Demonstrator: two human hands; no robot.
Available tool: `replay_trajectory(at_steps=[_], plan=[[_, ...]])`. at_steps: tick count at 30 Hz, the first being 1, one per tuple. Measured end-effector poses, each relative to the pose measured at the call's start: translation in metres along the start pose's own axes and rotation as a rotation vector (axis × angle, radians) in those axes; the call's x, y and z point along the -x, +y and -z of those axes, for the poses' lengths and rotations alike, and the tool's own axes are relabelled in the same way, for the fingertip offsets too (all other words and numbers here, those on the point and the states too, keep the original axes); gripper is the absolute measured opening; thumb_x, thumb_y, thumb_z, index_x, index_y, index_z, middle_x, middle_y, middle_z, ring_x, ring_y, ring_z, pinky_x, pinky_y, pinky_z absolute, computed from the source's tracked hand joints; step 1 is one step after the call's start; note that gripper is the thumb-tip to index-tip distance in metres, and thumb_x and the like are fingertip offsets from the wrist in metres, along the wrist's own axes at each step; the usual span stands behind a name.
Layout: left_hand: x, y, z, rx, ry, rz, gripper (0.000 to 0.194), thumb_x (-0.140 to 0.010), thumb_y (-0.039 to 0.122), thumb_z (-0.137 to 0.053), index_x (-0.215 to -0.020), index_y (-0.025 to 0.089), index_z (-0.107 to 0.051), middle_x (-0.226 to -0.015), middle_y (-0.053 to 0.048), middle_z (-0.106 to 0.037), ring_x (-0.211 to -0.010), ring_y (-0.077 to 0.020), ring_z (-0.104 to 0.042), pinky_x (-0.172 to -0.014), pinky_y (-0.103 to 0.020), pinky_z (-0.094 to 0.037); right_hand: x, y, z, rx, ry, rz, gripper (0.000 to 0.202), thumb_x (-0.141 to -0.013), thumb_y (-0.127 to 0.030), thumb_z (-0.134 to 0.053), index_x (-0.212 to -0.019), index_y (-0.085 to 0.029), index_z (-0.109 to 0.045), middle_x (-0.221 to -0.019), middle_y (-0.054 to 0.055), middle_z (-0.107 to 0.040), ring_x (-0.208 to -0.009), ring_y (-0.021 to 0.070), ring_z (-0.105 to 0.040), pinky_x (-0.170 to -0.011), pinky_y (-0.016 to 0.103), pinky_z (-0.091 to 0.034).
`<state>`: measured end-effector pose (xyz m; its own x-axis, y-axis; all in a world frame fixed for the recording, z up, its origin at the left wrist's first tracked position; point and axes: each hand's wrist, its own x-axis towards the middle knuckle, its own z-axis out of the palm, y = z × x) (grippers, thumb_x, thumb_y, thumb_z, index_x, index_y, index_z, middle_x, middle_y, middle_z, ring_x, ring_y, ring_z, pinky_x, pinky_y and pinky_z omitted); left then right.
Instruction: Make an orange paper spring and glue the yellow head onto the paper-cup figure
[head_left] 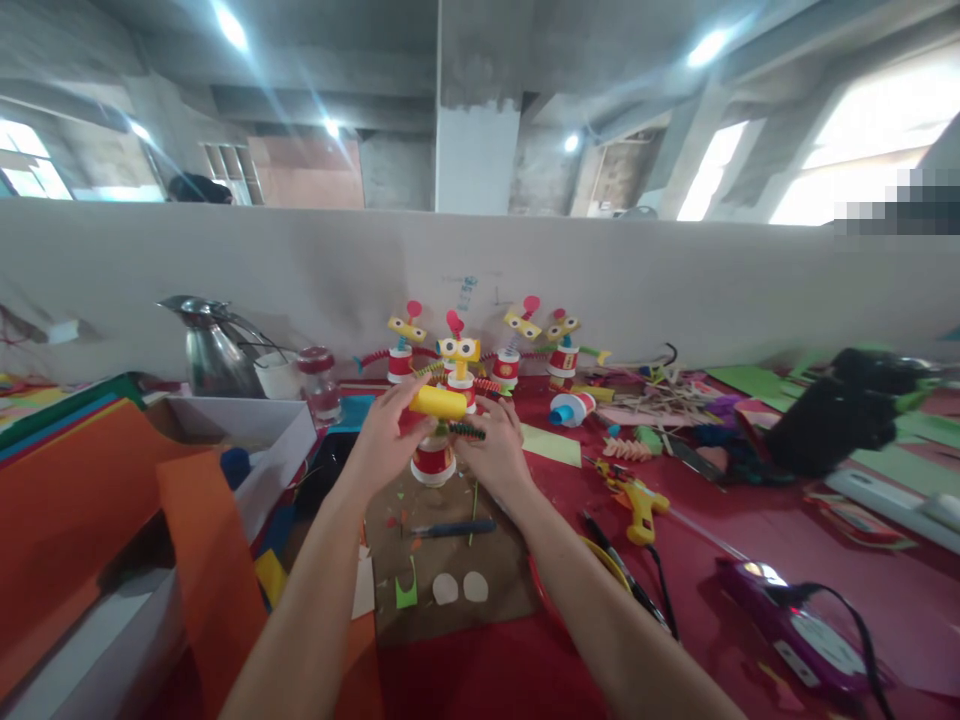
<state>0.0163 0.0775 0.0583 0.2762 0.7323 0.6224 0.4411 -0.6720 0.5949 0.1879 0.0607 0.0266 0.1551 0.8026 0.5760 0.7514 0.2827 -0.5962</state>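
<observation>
In front of me a paper robot figure stands on a brown board point(495, 585). It has a red and white cup body point(433, 463), a yellow paper tube point(439, 402) as its head and a dark green coiled arm point(467, 431). My left hand point(384, 440) grips the left end of the yellow tube between thumb and fingers. Closed around the figure's right side is my right hand point(499, 445), by the coiled arm; its fingertips are partly hidden. On the board lie a dark pen-like tool point(454, 527), two pale paper discs point(445, 588) and a green paper scrap point(406, 588).
Several similar figures point(562, 355) stand along the grey partition. A yellow glue gun point(641, 508) and a purple device point(795, 630) with cords lie at right. At left are a steel jug point(206, 345), a jar point(320, 385), a white box point(289, 430) and orange sheets point(82, 530).
</observation>
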Motion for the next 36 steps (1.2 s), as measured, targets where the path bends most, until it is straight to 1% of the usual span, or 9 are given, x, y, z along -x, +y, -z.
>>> replay_trajectory(at_steps=[3,6,9,16,22,26,31,33,36], plan=[[0.000,-0.005,-0.001,0.011,0.026,0.012,0.039,-0.083,0.022,-0.058,-0.122,0.027,-0.059,-0.125,-0.007,-0.061,-0.119,-0.0218,-0.053,-0.102,-0.040,-0.039,0.001,0.001,-0.004,-0.013,0.013,0.022,0.021,-0.069,-0.023,-0.067,-0.088,-0.027,-0.075,-0.123,0.005,-0.060,-0.124,0.0262,-0.044,-0.109,0.047,-0.026],[0.001,-0.008,0.000,-0.015,0.094,0.064,0.028,-0.082,0.020,-0.057,-0.109,0.023,-0.063,-0.113,-0.007,-0.065,-0.106,-0.0222,-0.059,-0.089,-0.037,-0.047,0.000,0.002,-0.005,-0.007,0.042,0.002,0.023,-0.070,-0.027,-0.067,-0.091,-0.026,-0.075,-0.122,0.007,-0.060,-0.126,0.0287,-0.042,-0.109,0.050,-0.025],[0.001,-0.008,0.000,-0.011,0.096,0.091,0.027,-0.081,0.019,-0.057,-0.107,0.023,-0.063,-0.112,-0.007,-0.065,-0.102,-0.0222,-0.060,-0.081,-0.035,-0.050,-0.001,0.001,-0.005,0.005,0.044,0.006,0.026,-0.070,-0.029,-0.068,-0.095,-0.028,-0.074,-0.124,0.007,-0.060,-0.128,0.0305,-0.039,-0.108,0.052,-0.026],[0.001,-0.008,-0.001,0.010,0.106,0.034,0.041,-0.076,0.010,-0.059,-0.114,0.025,-0.064,-0.116,-0.007,-0.064,-0.112,-0.0226,-0.056,-0.098,-0.041,-0.042,0.001,-0.003,-0.006,0.035,0.017,0.005,0.020,-0.069,-0.026,-0.070,-0.089,-0.029,-0.076,-0.122,0.006,-0.062,-0.124,0.0317,-0.043,-0.104,0.050,-0.030],[0.001,-0.008,-0.001,0.037,0.113,0.013,0.043,-0.074,0.008,-0.059,-0.113,0.025,-0.065,-0.118,-0.007,-0.063,-0.113,-0.0223,-0.055,-0.100,-0.041,-0.042,-0.001,-0.008,-0.008,0.013,-0.009,-0.037,0.019,-0.065,-0.023,-0.071,-0.083,-0.030,-0.075,-0.117,0.004,-0.063,-0.125,0.0318,-0.040,-0.103,0.050,-0.029],[0.001,-0.006,0.000,0.022,0.129,0.006,0.043,-0.074,0.008,-0.058,-0.113,0.025,-0.065,-0.117,-0.007,-0.062,-0.112,-0.0221,-0.056,-0.100,-0.040,-0.042,-0.005,-0.013,-0.007,-0.012,-0.026,-0.040,0.015,-0.063,-0.021,-0.071,-0.077,-0.026,-0.073,-0.121,0.004,-0.061,-0.125,0.0309,-0.040,-0.102,0.049,-0.030],[0.002,-0.008,0.000,-0.011,0.121,-0.004,0.043,-0.074,0.009,-0.058,-0.115,0.023,-0.063,-0.116,-0.008,-0.062,-0.109,-0.0220,-0.056,-0.100,-0.040,-0.043,-0.003,-0.015,0.017,-0.032,0.052,0.010,0.010,-0.065,-0.025,-0.070,-0.075,-0.024,-0.071,-0.122,0.007,-0.062,-0.120,0.0304,-0.045,-0.099,0.047,-0.034],[0.002,-0.008,0.000,-0.032,0.103,-0.014,0.043,-0.075,0.010,-0.058,-0.115,0.024,-0.063,-0.116,-0.007,-0.062,-0.110,-0.0220,-0.056,-0.100,-0.041,-0.043,0.003,-0.008,0.031,-0.053,0.077,0.021,0.010,-0.068,-0.028,-0.068,-0.076,-0.023,-0.070,-0.112,0.007,-0.066,-0.111,0.0285,-0.052,-0.096,0.045,-0.037],[0.002,-0.008,-0.001,-0.053,0.101,-0.021,0.041,-0.075,0.011,-0.060,-0.114,0.024,-0.064,-0.116,-0.006,-0.061,-0.109,-0.0217,-0.056,-0.099,-0.040,-0.044,0.017,0.011,0.044,-0.129,-0.025,-0.069,0.013,-0.071,-0.029,-0.063,-0.080,-0.021,-0.068,-0.089,0.004,-0.070,-0.087,0.0222,-0.062,-0.082,0.036,-0.046]])
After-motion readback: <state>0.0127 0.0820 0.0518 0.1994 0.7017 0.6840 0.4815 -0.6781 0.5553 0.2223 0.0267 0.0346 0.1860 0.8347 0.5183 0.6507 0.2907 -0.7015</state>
